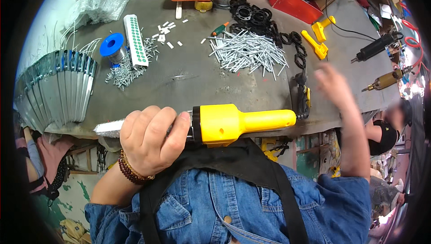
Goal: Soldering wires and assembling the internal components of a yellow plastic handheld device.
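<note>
Yellow plastic fills mid-frame: your left hand [150, 138] has its fingers clamped round the dark neck of the tool [233, 123], lying level across the table edge [179, 86], with a silvery piece [109, 127] jutting left of your fist. Your right hand [332, 84], right of centre, is blurred; I cannot tell its fingers' state. Rivets [247, 53] lie heaped above, black rings [256, 19] beyond them.

right hand [333, 84] motion-blurred, grip unreadable | tool shaft [179, 125] beside yellow tool [233, 123] hidden under left hand [150, 140]
</note>
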